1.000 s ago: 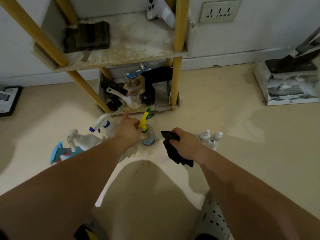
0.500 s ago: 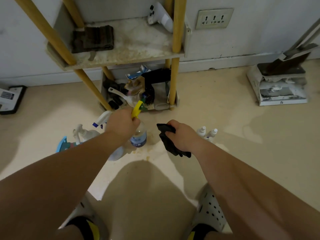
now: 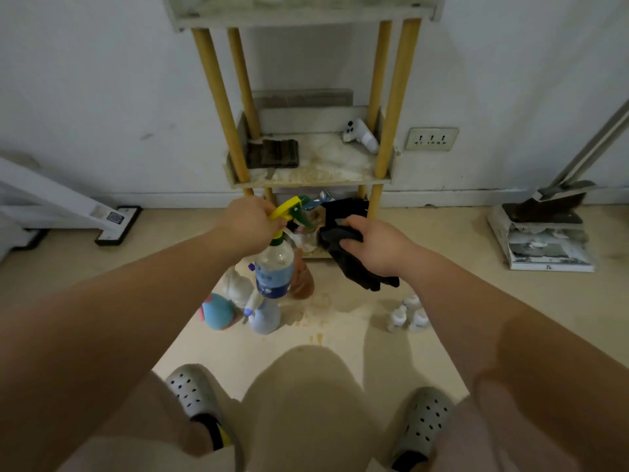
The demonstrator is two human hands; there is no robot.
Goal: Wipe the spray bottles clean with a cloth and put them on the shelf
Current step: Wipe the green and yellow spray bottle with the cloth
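Holding clear yellow-triggered spray bottle (image 3: 274, 270), left hand (image 3: 250, 226) clamped at its head; right hand (image 3: 374, 247) clamps black cloth (image 3: 354, 267). I judge wiping next.

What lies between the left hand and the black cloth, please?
Head view: the spray bottle's yellow-green trigger, held by the left hand, then a gap before the cloth.

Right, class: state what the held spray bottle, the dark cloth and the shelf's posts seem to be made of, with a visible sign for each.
Spray bottle in the left hand: likely clear glossy plastic; its body is see-through. Cloth in the right hand: soft matt black fabric; it hangs in limp folds. Shelf posts: probably wood, yellowish, smooth; painted metal is possible.
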